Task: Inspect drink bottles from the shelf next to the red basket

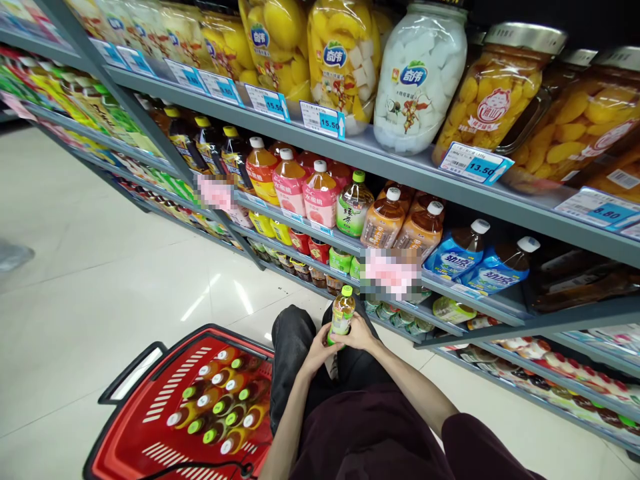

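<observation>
Trousers [293,343] dark, knees bent twd shelving [425,175]; person low, prob. squatting or seated. L hand [317,348] + R hand [361,333] tog. betw. knees, both wrapped on one green-capped bottle [342,319], approx. upright, cap uppermost. Label too small to read.

Step in hand (judgement): handling single btl, basket one side, shelving in front; which way it's bound, can't tell. Next move, est.: wants one hand firm round body, other freed, btl kept upright; either place would need a gap its width.

Just beside, person's L: red basket [167,377] on floor, w/ standing bottles [219,407], white & green caps mixed.

Further, ahead: low row of small btls [319,251], partly cut off by shelf above; mid row of large btls [320,197]; pink tag [393,273] blurred. Top: fruit jars [420,80], w/ blue-white price tags [477,163] along edge.
</observation>
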A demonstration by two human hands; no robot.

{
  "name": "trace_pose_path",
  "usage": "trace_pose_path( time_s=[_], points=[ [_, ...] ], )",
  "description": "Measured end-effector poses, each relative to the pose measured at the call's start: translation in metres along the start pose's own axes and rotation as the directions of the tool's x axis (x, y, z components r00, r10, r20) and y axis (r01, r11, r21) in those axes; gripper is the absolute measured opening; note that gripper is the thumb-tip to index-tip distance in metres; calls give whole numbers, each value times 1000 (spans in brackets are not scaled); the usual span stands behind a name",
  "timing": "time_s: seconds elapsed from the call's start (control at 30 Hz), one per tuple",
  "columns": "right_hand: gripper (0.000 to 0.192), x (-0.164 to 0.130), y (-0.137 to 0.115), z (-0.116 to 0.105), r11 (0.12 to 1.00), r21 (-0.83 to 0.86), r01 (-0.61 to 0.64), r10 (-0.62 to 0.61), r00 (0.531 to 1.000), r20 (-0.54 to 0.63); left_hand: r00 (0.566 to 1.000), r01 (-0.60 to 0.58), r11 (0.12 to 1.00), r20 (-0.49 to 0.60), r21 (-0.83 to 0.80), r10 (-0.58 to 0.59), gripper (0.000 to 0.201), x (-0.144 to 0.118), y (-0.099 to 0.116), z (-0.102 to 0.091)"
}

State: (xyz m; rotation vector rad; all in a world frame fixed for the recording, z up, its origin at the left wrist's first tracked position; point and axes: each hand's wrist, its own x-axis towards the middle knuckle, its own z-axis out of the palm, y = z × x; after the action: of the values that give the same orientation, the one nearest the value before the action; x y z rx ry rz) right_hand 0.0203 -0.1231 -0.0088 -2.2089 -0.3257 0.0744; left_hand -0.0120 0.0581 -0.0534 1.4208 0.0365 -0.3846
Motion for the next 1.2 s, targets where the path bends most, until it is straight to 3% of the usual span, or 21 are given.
trace_pose_path(
  time_s=[0.7, 1.03, 1.1, 1.2],
  points=[
    [31, -1, 6, 0, 1000, -6, -4, 5, 998, 69, 1000, 31, 1000, 4, -1, -31, 79, -1, 4, 2],
    [33, -1, 10, 2, 1000, -11, 0, 0, 998, 60, 1000, -13, 999, 27, 31, 12, 77, 0, -2, 1],
    [34, -1, 11, 4, 1000, 0, 1, -1, 999, 51, 998, -63, 995, -11, 82, 64, 81, -1, -3, 3],
    [38, 0, 12, 4, 999, 16, -30, 30, 999, 42, 968, -203, 932, -83, 299, 237, 84, -3, 4, 10]
  ],
)
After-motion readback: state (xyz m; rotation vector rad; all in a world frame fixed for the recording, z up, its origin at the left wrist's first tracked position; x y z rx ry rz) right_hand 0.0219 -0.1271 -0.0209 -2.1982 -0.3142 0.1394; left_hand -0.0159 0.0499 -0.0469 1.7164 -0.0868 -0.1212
